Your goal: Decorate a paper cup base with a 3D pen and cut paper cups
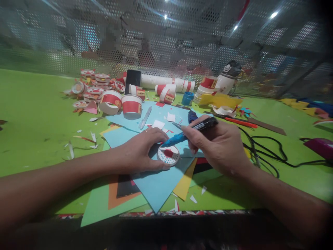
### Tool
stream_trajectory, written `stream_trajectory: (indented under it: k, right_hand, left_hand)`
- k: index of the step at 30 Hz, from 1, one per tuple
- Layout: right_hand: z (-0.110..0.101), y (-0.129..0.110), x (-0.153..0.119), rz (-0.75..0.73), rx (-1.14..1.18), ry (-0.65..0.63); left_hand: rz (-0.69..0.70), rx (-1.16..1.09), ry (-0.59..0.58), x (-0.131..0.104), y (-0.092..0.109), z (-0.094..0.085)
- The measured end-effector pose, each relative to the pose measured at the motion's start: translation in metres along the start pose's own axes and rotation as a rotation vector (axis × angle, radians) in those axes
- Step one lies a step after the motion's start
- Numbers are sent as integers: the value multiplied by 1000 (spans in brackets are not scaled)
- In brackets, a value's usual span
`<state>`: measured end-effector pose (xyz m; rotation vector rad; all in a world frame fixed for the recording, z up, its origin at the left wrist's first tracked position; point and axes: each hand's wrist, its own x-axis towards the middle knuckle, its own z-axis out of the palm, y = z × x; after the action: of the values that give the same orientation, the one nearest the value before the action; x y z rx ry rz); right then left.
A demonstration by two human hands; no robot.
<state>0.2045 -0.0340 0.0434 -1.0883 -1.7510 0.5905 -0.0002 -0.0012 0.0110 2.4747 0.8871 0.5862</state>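
Note:
My left hand is closed around the rim of a small round paper disc, fingers behind and thumb in front. The disc has a red centre, white sections and rows of blue dots. In my right hand is a blue marker with a black end, slanted down to the left. Its tip is at the disc's upper left edge; whether it touches I cannot tell. Behind the right fingers show a thin grey point and a dark blue piece, both partly hidden. Blue paper lies underneath.
Red-and-white paper cups, a black phone, a blue jar and a bottle stand behind. Decorated discs are piled at left. Black cable and a red-handled tool lie right, with paper scraps around.

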Motion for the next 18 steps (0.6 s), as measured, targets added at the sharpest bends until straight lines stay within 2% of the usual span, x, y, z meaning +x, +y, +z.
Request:
stream_trajectory:
  k: [5, 9, 15, 18]
  right_hand:
    - [-3, -6, -1, 21, -39, 104]
    - [0, -2, -1, 45, -15, 48]
    - [2, 5, 1, -53, 5, 49]
    - [2, 5, 1, -57, -10, 38]
  left_hand:
    - [1, 0, 7, 0, -2, 1]
    - [26, 12, -3, -1, -5, 2]
    - [36, 23, -13, -1, -4, 2]
    - [16, 19, -25, 0, -4, 1]
